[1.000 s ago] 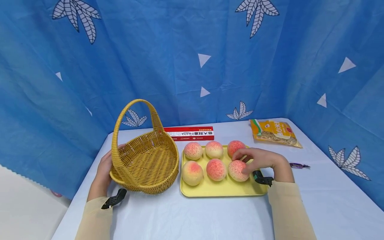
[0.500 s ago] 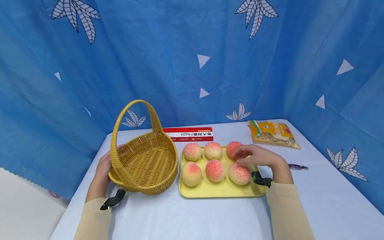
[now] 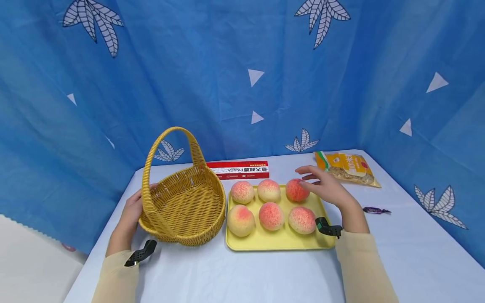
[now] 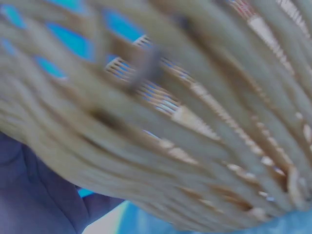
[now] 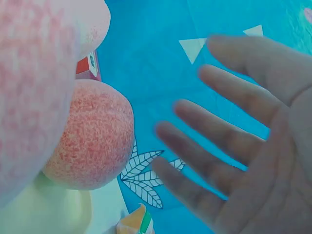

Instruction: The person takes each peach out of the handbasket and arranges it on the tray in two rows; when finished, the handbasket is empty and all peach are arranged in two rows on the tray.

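Note:
My left hand [image 3: 131, 210] holds the yellow wicker basket [image 3: 182, 210] by its left side, its fingertips partly hidden behind the wall and the tall handle. In the left wrist view the basket's weave [image 4: 122, 146] fills most of the picture, with part of the hand [image 4: 34, 190] beneath it. My right hand [image 3: 327, 187] hovers with spread fingers at the back-right red peach [image 3: 296, 191]. The right wrist view shows a gap between this hand [image 5: 243, 131] and the red peach [image 5: 95, 136]. Several pink-and-cream peaches, one a speckled peach [image 3: 302, 220], sit in two rows on the yellow tray [image 3: 273, 244].
Behind the basket and tray lies a red pasta box [image 3: 242, 170]. An orange bag of grain [image 3: 348, 168] lies at the back right, with a purple wrapped candy [image 3: 376, 210] nearer. A blue patterned curtain [image 3: 212, 84] encloses the white table [image 3: 227, 277].
My right hand has let go of the front-right peach, which now sits slightly turned on the tray, and has moved back to the red peach. The left hand stays on the basket.

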`<state>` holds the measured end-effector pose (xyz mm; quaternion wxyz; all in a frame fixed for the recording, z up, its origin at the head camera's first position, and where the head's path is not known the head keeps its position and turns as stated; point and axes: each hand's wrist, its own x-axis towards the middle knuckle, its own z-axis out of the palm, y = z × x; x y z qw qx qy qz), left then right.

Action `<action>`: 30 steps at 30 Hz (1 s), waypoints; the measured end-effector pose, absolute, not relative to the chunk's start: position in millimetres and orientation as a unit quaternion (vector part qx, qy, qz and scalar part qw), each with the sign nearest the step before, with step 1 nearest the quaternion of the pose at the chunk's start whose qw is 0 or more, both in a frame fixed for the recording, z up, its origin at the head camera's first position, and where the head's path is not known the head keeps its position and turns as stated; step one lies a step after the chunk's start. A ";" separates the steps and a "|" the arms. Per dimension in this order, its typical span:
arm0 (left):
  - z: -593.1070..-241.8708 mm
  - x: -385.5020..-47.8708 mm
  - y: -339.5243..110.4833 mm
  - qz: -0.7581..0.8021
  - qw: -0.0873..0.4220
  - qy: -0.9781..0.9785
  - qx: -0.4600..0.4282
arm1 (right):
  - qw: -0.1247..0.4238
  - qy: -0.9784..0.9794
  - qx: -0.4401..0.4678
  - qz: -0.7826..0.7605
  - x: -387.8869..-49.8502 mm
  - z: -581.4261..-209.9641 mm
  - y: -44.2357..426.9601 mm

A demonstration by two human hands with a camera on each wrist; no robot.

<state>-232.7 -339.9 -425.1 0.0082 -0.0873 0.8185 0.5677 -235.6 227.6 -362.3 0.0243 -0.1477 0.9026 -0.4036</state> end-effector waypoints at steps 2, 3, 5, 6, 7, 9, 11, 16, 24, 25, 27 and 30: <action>-420.2 -232.0 -340.2 0.538 0.010 0.839 -0.083 | -0.007 0.903 -0.146 -0.404 -236.9 -359.6 225.6; -417.3 -230.5 -340.5 0.523 0.007 0.848 -0.080 | -0.021 0.903 -0.147 -0.404 -237.6 -358.5 224.1; -409.8 -225.9 -339.9 0.498 -0.007 0.864 -0.076 | -0.045 0.898 -0.154 -0.409 -238.6 -356.9 221.2; -405.1 -223.3 -339.1 0.487 -0.019 0.870 -0.073 | -0.055 0.898 -0.157 -0.409 -238.8 -355.9 219.7; -399.4 -220.4 -337.6 0.479 -0.035 0.874 -0.071 | -0.063 0.897 -0.157 -0.407 -238.4 -354.3 217.8; -384.7 -214.7 -333.5 0.466 -0.068 0.879 -0.068 | -0.079 0.901 -0.156 -0.397 -238.3 -351.6 213.9; -368.1 -208.9 -326.8 0.463 -0.105 0.878 -0.066 | -0.099 0.911 -0.151 -0.371 -237.9 -349.0 210.5; -329.3 -191.8 -299.4 0.463 -0.187 0.864 -0.064 | -0.137 0.947 -0.134 -0.259 -233.4 -346.4 205.0; -288.5 -158.1 -248.6 0.418 -0.382 0.822 0.058 | -0.075 0.977 -0.145 -0.138 -222.2 -347.5 194.5; -285.7 -154.8 -242.1 0.413 -0.401 0.814 0.083 | -0.066 0.978 -0.146 -0.136 -221.6 -347.8 193.9; -281.9 -149.8 -229.6 0.408 -0.427 0.797 0.127 | -0.053 0.979 -0.146 -0.131 -221.1 -348.4 193.0; -278.3 -146.3 -211.5 0.395 -0.437 0.790 0.168 | -0.041 0.979 -0.149 -0.132 -220.9 -349.9 191.8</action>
